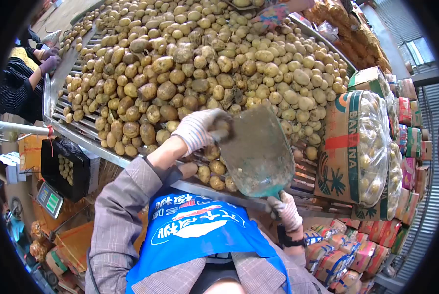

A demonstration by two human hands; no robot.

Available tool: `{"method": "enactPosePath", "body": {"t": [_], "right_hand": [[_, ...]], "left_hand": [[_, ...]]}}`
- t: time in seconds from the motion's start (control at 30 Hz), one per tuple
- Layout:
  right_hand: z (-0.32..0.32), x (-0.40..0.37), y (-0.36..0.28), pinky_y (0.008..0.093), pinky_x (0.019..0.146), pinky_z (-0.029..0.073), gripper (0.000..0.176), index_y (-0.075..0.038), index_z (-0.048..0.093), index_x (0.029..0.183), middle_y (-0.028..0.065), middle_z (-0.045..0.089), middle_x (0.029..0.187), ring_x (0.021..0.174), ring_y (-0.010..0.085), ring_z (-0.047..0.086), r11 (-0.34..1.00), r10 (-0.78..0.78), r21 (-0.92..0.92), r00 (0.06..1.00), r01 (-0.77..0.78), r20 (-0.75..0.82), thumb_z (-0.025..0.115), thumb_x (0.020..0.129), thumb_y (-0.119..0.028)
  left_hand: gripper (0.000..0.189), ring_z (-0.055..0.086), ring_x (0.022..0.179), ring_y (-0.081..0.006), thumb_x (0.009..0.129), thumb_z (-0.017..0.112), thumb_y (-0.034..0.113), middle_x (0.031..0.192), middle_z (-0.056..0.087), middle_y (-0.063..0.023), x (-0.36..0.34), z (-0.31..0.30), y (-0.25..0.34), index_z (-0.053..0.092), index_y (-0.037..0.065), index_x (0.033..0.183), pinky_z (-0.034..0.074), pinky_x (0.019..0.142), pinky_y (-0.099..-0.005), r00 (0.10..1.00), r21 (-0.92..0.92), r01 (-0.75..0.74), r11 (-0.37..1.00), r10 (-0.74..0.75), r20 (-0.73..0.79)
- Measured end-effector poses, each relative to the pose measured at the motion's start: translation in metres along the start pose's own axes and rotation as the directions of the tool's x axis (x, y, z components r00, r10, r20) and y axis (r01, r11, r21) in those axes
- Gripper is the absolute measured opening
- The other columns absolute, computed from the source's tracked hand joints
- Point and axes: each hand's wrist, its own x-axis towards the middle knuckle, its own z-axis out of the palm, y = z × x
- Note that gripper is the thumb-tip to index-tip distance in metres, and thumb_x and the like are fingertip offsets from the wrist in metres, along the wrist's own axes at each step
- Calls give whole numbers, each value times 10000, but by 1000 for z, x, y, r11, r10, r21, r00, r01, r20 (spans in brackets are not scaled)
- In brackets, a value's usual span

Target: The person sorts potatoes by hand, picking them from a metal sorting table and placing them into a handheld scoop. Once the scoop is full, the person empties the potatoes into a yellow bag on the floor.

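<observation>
My right hand [289, 211], in a white striped glove, is wrapped round the handle of a scoop [258, 152]. The scoop's broad, dirt-stained metal blade has a teal-green lower end and lies over the near edge of the potatoes. Beside the blade's upper left edge is my left hand [200, 130], also gloved. Its soiled fingers are curled, and what they close on, if anything, is hard to make out. Loose potatoes [166, 90] of mixed sizes are heaped on a slatted metal table [77, 126], with a few just below my left hand.
At right stands a banana carton [338, 147] with bagged potatoes. A black crate [53, 164] and a scale [49, 200] are at left. Another person's gloved hand [51, 63] rests by the left rim; another colourful glove [271, 17] is at the far side. Stacked cartons [346, 250] fill the lower right.
</observation>
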Motion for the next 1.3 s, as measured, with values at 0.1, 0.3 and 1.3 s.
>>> {"method": "enactPosePath", "body": {"t": [0.1,0.3,1.3], "right_hand": [[3,6,-11,202,404,353,174,-76,574,924,-3,572,645,440,61,467,999,44,-11,998,-44,36,597,891,-246],[4,16,-14,190,399,349,166,-85,576,904,-9,581,642,445,52,476,999,47,14,995,-48,88,604,893,-248],[-30,22,42,204,409,321,269,-81,583,744,-3,557,578,419,66,439,989,-77,127,996,82,-39,620,878,-311]], "left_hand": [[559,536,1168,-376,792,726,417,1320,521,-156,4,-13,-2,582,163,1268,469,957,-446,951,412,-97,906,206,-229],[802,538,1127,-394,748,711,133,1302,487,-196,34,-11,-53,367,282,1457,525,876,-477,971,697,176,695,-7,-239],[698,521,1165,-453,637,821,423,1243,524,-244,-4,56,-7,601,204,1262,491,924,-506,935,477,84,875,-235,265]]}}
